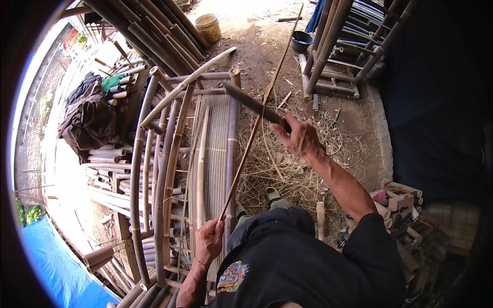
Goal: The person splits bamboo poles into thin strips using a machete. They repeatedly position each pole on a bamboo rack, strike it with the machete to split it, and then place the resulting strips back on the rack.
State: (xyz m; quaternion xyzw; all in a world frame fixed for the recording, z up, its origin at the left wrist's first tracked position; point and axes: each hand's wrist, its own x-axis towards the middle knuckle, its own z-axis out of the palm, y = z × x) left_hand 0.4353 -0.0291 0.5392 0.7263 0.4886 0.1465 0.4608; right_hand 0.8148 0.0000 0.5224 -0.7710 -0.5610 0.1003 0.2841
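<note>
My left hand (209, 240) is closed round the lower end of a long, thin bamboo strip (243, 167), beside the slatted bamboo seat. From there the strip slants up and away to the right, toward the far ground. My right hand (300, 137) grips a machete (251, 103) with a dark, broad blade; the fingers cover its handle. Pointing to the upper left, the blade crosses the strip around its middle, apparently touching it. Past the blade the strip runs on over the dirt floor.
A bamboo bench (218, 138) stands at my left, with a pale split bamboo piece (203, 72) resting across its frame. Bamboo shavings (277, 169) litter the floor around my feet. Bamboo racks (334, 46), a bucket (207, 28) and a dark basin (302, 41) stand farther off. Offcuts (411, 205) lie at right.
</note>
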